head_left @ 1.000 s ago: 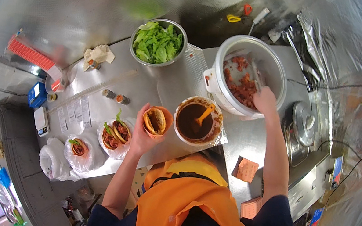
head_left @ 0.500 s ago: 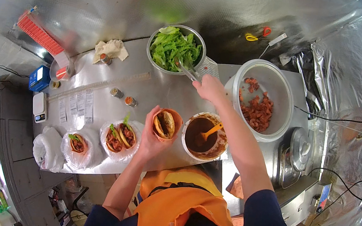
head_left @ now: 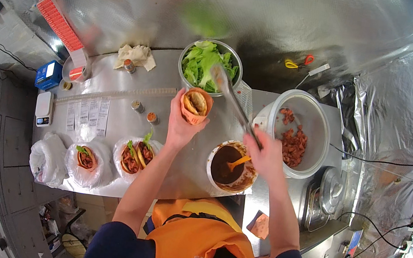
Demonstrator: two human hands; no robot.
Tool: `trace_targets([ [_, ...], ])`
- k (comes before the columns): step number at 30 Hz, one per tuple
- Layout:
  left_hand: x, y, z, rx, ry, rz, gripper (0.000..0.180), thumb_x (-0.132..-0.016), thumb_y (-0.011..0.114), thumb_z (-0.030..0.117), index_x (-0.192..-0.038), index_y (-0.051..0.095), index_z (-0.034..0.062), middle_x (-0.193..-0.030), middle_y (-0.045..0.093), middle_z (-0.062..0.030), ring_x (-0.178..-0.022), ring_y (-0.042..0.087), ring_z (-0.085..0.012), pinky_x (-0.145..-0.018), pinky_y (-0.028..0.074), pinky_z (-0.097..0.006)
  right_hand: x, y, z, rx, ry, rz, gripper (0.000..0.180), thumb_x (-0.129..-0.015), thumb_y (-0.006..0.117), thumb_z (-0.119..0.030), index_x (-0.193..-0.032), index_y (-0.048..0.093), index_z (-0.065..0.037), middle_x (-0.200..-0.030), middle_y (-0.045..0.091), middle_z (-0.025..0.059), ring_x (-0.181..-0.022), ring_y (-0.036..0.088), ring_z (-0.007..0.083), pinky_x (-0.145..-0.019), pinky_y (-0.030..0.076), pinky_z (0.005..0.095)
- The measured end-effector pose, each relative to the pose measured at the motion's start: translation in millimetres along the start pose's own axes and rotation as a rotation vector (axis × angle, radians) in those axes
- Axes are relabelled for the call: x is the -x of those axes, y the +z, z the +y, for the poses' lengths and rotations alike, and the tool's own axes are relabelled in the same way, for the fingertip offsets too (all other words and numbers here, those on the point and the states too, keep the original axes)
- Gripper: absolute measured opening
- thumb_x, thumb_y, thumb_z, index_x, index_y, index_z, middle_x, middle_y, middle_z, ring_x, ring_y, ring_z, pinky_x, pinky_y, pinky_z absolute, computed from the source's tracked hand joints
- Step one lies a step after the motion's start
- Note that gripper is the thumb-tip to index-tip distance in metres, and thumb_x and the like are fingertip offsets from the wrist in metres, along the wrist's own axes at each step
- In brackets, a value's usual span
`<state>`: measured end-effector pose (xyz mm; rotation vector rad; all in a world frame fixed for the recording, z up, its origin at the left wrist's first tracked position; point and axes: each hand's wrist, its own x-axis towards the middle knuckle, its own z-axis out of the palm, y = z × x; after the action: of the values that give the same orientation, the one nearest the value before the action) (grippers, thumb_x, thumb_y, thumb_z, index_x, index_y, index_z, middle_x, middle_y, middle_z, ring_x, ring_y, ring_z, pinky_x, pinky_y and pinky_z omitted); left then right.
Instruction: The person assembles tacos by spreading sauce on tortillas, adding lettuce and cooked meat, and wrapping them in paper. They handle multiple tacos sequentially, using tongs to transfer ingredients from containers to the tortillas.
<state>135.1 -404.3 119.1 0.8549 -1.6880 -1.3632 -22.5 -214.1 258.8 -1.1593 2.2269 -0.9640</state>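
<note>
My left hand is closed around an orange paper sleeve holding a browned flatbread bun, its opening facing up. Metal tongs are gripped by my right hand, raised, their tips over the edge of a steel bowl of green lettuce. Whether anything sits between the tips cannot be made out. Below my right hand, a white tub contains dark brown sauce and an orange spatula. To the right, chopped reddish meat lies in a large translucent tub.
Filled buns in plastic bags stand along the counter's near left edge, beside another bagged bun. Shaker jars, paper slips, a white scale and a cloth occupy the left side. Scissors hang at the back.
The tongs have lifted out of the lettuce as my right hand drew back toward me and right. My left hand has carried the wrapped bun farther forward, nearer the lettuce bowl.
</note>
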Motion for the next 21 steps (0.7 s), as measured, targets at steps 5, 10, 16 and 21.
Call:
trace_targets([
  [5, -13, 10, 22, 0.074, 0.132, -0.065, 0.113, -0.065, 0.099, 0.011, -0.157, 0.034, 0.0011, -0.143, 0.053, -0.0138, -0.133, 0.056, -0.0273, -0.113, 0.047, -0.038, 67, 11, 15, 0.215, -0.221, 0.172, 0.024, -0.095, 0.078, -0.021, -0.110, 0.071, -0.003, -0.081, 0.072, 0.0157, -0.065, 0.068, 0.0344, -0.059, 0.054, 0.0394],
  [10, -7, 25, 33, -0.127, 0.281, -0.147, 0.107, -0.066, 0.096, 0.005, -0.155, 0.037, 0.0023, -0.142, 0.051, -0.0119, -0.131, 0.056, -0.0240, -0.113, 0.048, -0.036, 96, 2, 21, 0.026, -0.081, 0.156, 0.024, -0.097, 0.076, -0.019, -0.115, 0.071, -0.003, -0.081, 0.073, 0.0147, -0.066, 0.071, 0.0313, -0.060, 0.054, 0.0373],
  [16, 1, 63, 42, -0.105, 0.308, -0.192, 0.101, -0.064, 0.097, 0.008, -0.151, 0.046, 0.0022, -0.144, 0.051, -0.0165, -0.134, 0.054, -0.0337, -0.113, 0.048, -0.041, 132, -40, 47, -0.162, 0.157, 0.244, 0.031, -0.103, 0.071, -0.025, -0.120, 0.071, 0.001, -0.081, 0.075, 0.0103, -0.071, 0.074, 0.0150, -0.062, 0.056, 0.0330],
  [21, 17, 79, 48, -0.169, 0.317, -0.338, 0.104, -0.069, 0.097, 0.009, -0.155, 0.038, 0.0015, -0.144, 0.052, -0.0128, -0.133, 0.056, -0.0252, -0.112, 0.048, -0.039, 107, -181, 87, 0.758, 0.094, 0.266, 0.025, -0.094, 0.072, -0.020, -0.112, 0.075, -0.002, -0.083, 0.074, 0.0148, -0.076, 0.075, 0.0333, -0.068, 0.059, 0.0434],
])
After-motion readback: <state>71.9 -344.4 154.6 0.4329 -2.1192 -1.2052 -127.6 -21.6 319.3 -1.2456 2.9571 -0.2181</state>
